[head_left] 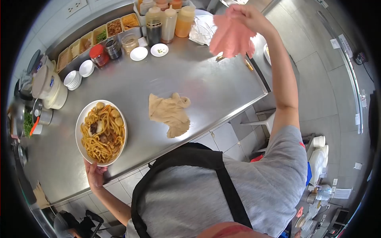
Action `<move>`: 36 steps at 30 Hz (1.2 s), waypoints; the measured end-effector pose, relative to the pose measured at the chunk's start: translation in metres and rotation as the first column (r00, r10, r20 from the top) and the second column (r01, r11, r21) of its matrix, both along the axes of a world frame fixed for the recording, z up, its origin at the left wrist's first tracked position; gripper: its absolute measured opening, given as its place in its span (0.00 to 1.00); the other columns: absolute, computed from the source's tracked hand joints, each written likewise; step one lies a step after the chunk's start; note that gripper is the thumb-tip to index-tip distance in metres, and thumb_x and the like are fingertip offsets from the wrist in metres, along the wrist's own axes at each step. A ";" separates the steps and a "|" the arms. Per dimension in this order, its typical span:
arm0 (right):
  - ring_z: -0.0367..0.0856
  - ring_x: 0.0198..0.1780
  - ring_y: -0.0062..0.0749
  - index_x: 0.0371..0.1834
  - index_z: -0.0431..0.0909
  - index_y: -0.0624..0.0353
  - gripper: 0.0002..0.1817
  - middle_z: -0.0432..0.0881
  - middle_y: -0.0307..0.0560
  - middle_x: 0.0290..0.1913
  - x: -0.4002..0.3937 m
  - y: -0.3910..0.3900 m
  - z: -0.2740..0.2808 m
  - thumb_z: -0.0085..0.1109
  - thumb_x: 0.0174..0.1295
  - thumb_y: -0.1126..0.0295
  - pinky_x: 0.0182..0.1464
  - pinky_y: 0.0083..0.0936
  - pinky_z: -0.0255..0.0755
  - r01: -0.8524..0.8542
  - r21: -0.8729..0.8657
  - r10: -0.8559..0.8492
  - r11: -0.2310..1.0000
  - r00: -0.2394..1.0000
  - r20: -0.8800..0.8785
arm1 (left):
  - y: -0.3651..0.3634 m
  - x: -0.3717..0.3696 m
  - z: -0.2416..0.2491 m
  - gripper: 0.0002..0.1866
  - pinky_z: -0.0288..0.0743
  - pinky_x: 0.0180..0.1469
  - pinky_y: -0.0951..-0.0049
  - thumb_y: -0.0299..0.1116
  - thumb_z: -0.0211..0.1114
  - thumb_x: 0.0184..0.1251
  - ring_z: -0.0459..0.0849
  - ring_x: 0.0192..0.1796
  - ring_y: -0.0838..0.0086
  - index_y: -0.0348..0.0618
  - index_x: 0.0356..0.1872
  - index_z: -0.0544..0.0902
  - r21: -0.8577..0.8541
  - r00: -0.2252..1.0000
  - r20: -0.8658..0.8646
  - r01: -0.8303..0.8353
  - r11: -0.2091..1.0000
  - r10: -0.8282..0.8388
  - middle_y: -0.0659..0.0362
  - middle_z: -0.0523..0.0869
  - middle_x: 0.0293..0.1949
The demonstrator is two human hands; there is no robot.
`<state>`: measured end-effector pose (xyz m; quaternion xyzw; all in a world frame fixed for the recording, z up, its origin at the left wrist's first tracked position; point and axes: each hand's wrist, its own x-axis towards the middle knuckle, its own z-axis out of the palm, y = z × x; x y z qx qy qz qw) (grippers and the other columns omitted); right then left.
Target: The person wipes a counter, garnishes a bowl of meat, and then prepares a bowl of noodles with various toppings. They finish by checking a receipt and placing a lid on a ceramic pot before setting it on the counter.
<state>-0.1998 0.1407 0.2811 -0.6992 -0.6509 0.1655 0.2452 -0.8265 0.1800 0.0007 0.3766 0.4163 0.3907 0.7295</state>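
Note:
An oval white dish (pixel 78 139) of thick noodles (pixel 101 137) with round balls on top stands at the left of the steel counter. My left hand (pixel 95 174) grips the dish's near edge, its fingers partly hidden under the rim. Up at the back right, my right hand (pixel 249 19) is closed on a pink cloth (pixel 230 35), which hangs spread out above the counter. A crumpled tan cloth (pixel 170 113) lies on the counter between my two hands.
Along the back stand trays of toppings (pixel 101 35), sauce bottles (pixel 169 23), a red-lidded jar (pixel 99 54) and two small white saucers (pixel 139 53). Stacked white bowls (pixel 72 80) and a lidded tub (pixel 49 83) are at the left. The counter's front edge (pixel 206 131) runs before my body.

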 end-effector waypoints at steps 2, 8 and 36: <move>0.72 0.25 0.17 0.36 0.77 0.56 0.09 0.79 0.35 0.34 -0.001 -0.036 -0.008 0.45 0.64 0.69 0.22 0.19 0.67 0.159 -0.258 -0.191 0.953 0.976 -0.104 | 0.000 0.000 -0.001 0.31 0.84 0.28 0.75 0.26 0.54 0.63 0.85 0.33 0.69 0.45 0.67 0.53 -0.007 1.000 -0.016 -0.023 1.000 0.023 0.51 0.77 0.50; 0.81 0.37 0.30 0.49 0.79 0.52 0.14 0.84 0.41 0.39 0.060 -0.112 -0.110 0.53 0.60 0.70 0.37 0.25 0.75 -0.095 -0.230 0.090 0.969 0.995 -0.032 | 0.002 -0.010 -0.010 0.30 0.84 0.28 0.74 0.26 0.54 0.64 0.85 0.36 0.68 0.46 0.66 0.54 -0.040 0.999 -0.027 -0.029 0.999 0.028 0.51 0.77 0.50; 0.78 0.41 0.42 0.32 0.78 0.54 0.07 0.81 0.43 0.36 0.224 -0.080 -0.242 0.53 0.58 0.64 0.38 0.38 0.71 0.385 0.428 -0.576 0.818 0.524 0.627 | 0.016 0.063 0.030 0.27 0.82 0.32 0.74 0.25 0.51 0.65 0.84 0.41 0.69 0.45 0.66 0.58 -0.080 0.974 -0.055 -0.222 0.972 0.218 0.51 0.77 0.51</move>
